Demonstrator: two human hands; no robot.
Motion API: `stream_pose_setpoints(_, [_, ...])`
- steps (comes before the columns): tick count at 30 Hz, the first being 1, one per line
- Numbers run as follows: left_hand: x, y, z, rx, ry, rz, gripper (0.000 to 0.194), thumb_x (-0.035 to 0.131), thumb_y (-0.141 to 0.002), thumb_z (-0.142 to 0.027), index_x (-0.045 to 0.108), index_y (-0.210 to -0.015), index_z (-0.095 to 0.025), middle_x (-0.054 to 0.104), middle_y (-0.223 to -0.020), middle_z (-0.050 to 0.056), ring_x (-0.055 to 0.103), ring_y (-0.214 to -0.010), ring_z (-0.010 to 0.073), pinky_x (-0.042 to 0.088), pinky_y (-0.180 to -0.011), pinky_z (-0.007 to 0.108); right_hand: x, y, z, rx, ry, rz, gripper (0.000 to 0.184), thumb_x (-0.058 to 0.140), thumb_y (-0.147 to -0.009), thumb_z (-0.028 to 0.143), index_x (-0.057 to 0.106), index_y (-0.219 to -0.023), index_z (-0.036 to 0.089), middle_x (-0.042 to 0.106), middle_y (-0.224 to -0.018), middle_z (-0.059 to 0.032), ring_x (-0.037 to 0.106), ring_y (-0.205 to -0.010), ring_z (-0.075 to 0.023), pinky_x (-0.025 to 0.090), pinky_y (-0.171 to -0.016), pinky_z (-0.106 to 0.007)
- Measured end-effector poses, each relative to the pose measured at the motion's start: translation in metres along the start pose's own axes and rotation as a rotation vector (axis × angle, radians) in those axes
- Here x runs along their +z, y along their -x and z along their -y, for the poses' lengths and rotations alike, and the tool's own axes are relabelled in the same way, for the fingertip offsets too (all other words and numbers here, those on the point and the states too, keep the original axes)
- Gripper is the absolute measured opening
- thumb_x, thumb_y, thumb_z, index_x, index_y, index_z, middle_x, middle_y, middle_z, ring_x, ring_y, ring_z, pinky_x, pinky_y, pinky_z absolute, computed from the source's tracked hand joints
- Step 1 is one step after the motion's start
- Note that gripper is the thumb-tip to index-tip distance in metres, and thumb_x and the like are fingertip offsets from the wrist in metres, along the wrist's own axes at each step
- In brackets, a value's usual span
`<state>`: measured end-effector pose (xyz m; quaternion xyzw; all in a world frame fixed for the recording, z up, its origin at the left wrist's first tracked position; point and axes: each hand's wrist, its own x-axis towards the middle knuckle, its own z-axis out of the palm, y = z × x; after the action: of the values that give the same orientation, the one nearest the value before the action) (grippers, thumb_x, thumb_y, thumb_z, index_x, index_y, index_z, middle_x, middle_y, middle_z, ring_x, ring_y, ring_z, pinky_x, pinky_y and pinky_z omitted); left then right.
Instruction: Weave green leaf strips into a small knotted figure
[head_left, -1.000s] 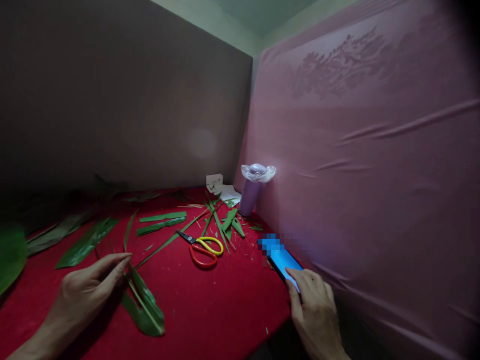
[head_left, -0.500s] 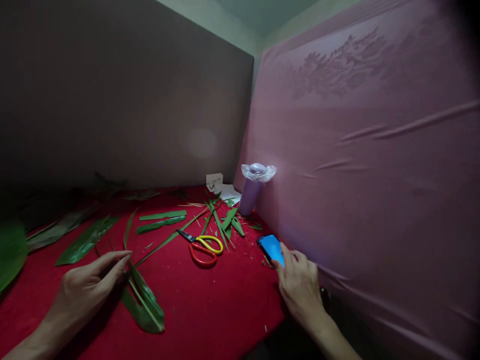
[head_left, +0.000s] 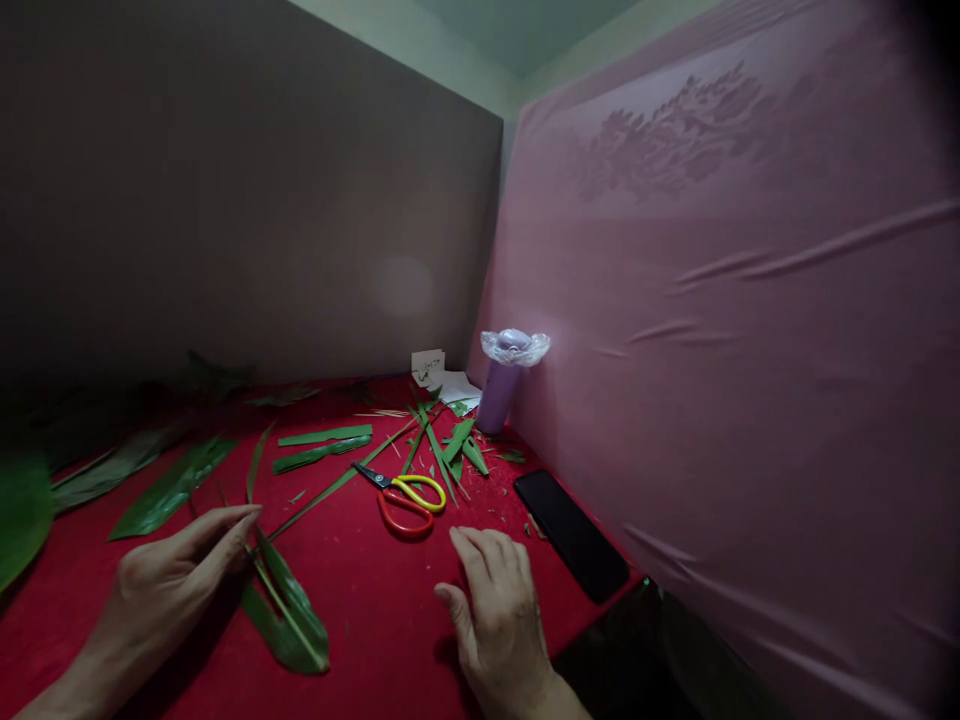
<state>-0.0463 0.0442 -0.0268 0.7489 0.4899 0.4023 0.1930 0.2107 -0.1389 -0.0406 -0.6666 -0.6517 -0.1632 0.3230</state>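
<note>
Pinched in my left hand is a long green leaf, bent or split into strips, its broad end hanging down to the right of my fingers. My right hand hovers over the red cloth, fingers apart, with nothing in it. Just beyond that hand lie scissors with one yellow and one red handle, blades pointing away to the left. To its right rests a phone with a dark screen, flat near the table's edge.
Cut leaf strips and scraps litter the red cloth. Larger leaves lie at left. A purple bottle topped with clear plastic stands by the pink fabric wall. Papers lie at the back corner.
My right hand has left the phone and moved left over the cloth. The phone's screen has gone from bright blue to dark. My left hand stays on the leaf.
</note>
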Motion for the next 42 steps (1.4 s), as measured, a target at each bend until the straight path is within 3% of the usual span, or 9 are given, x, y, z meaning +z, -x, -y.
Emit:
stream_pose_setpoints(9, [0.0,0.001,0.003,-0.003,-0.003,0.011,0.036,0.054,-0.07,-0.048,0.069,-0.088,-0.02,0.074,-0.076,-0.001,0.069,-0.064,0.0171,0.05,-0.05,0.016,0.001,0.003,0.003,-0.014,-0.021,0.055,0.031,0.049,-0.085,0.027,0.052,-0.113,0.014,0.058,-0.103,-0.0125,0.048,-0.092,-0.0279,0.039,-0.077,-0.045])
stream_pose_setpoints(21, [-0.002,0.001,-0.003,-0.036,0.017,0.027,0.037,0.053,-0.067,-0.049,0.069,-0.083,-0.02,0.073,-0.069,-0.001,0.069,-0.063,0.0184,0.049,-0.051,0.018,0.0,0.004,0.001,0.0,-0.035,0.028,0.027,0.046,-0.087,0.024,0.053,-0.112,0.015,0.061,-0.098,-0.0105,0.049,-0.088,-0.0258,0.037,-0.075,-0.041])
stream_pose_setpoints(27, [-0.004,0.001,-0.011,-0.042,0.03,0.028,0.037,0.053,-0.065,-0.051,0.07,-0.08,-0.021,0.072,-0.067,-0.001,0.068,-0.059,0.0184,0.048,-0.048,0.018,-0.012,0.02,-0.028,0.097,0.132,-0.075,0.03,0.044,-0.088,0.02,0.05,-0.118,0.016,0.062,-0.094,-0.0088,0.047,-0.088,-0.0252,0.037,-0.074,-0.038])
stream_pose_setpoints(34, [0.0,0.001,-0.004,-0.06,0.049,0.037,0.035,0.054,-0.065,-0.051,0.069,-0.08,-0.023,0.073,-0.068,-0.002,0.068,-0.062,0.0191,0.049,-0.05,0.019,-0.026,0.033,-0.073,0.24,0.349,-0.141,0.029,0.041,-0.089,0.024,0.056,-0.112,0.016,0.055,-0.087,-0.0113,0.048,-0.078,-0.0233,0.039,-0.071,-0.037])
stream_pose_setpoints(42, [0.0,0.0,-0.003,-0.019,0.007,0.025,0.035,0.054,-0.066,-0.05,0.069,-0.08,-0.022,0.073,-0.07,-0.002,0.068,-0.062,0.0184,0.048,-0.05,0.018,-0.026,0.039,-0.084,0.263,0.363,-0.07,0.031,0.04,-0.089,0.022,0.056,-0.114,0.014,0.053,-0.084,-0.0105,0.048,-0.074,-0.0215,0.04,-0.07,-0.036])
